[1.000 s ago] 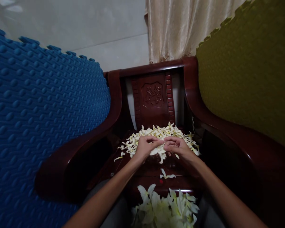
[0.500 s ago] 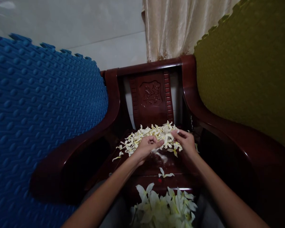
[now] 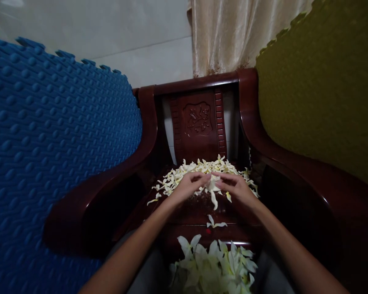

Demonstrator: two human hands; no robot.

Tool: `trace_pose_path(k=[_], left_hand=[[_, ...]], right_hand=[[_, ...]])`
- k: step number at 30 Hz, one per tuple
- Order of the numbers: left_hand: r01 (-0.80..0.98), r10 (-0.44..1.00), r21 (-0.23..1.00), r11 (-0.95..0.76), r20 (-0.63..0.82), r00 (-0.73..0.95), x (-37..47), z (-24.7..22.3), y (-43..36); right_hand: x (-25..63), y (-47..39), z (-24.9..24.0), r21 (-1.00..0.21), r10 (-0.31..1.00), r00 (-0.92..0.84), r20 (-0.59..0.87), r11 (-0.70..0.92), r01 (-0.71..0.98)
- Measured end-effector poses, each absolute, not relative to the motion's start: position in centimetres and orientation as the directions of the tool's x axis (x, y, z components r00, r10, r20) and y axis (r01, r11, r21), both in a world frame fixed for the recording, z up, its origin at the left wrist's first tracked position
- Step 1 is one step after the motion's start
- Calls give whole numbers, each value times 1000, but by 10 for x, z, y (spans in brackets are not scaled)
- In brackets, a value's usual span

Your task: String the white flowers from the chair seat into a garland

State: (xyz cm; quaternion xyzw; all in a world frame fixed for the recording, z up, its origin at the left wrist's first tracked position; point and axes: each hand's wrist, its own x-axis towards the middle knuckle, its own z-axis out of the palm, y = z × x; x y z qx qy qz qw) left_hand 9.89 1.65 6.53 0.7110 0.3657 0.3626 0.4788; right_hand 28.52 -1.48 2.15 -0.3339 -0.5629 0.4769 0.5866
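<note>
My left hand (image 3: 190, 184) and my right hand (image 3: 235, 186) meet over the chair seat, fingertips nearly touching. Between them is a white flower (image 3: 214, 188), pinched by the fingers of both hands, with a petal hanging down. Any finer item in the fingers is too small to make out. Behind the hands spreads a pile of loose white flowers (image 3: 174, 179) with yellowish centres. One single flower (image 3: 216, 222) lies nearer me on the seat, beside a small red spot (image 3: 208, 231). A thick bunch of white flowers (image 3: 213, 265) is at the bottom, close to my lap.
The dark red wooden chair (image 3: 199, 147) has a carved back panel and broad curved armrests on both sides. A blue foam mat (image 3: 64, 134) stands at the left, an olive-coloured mat (image 3: 319, 98) at the right. Beyond hang a beige curtain (image 3: 223, 36) and pale floor tiles (image 3: 110, 32).
My right hand has moved left and slightly down, off the pile's edge, bringing a flower to my left hand. The hands are now closer together. The view has shifted slightly.
</note>
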Motion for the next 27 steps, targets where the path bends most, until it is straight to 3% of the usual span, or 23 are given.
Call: trace_pose_path(k=[2, 5, 9, 15, 23, 27], left_hand=[[167, 829, 961, -219, 93, 551, 98, 67, 12], [168, 758, 976, -142, -2, 653, 95, 70, 9], [206, 713, 956, -207, 3, 701, 93, 70, 12], [156, 753, 934, -321, 152, 640, 99, 65, 12], [172, 794, 917, -359, 204, 573, 99, 65, 13], [211, 741, 894, -396, 175, 649, 94, 62, 17]], right_hand=[[285, -13, 20, -928, 933, -104, 346, 324, -181], [289, -10, 21, -920, 936, 61, 348, 353, -171], [296, -10, 24, -912, 924, 215, 317, 359, -197], [287, -16, 23, -926, 943, 94, 320, 332, -178], [280, -16, 20, -945, 951, -7, 308, 305, -118], [278, -18, 16, -950, 946, -88, 312, 309, -48]])
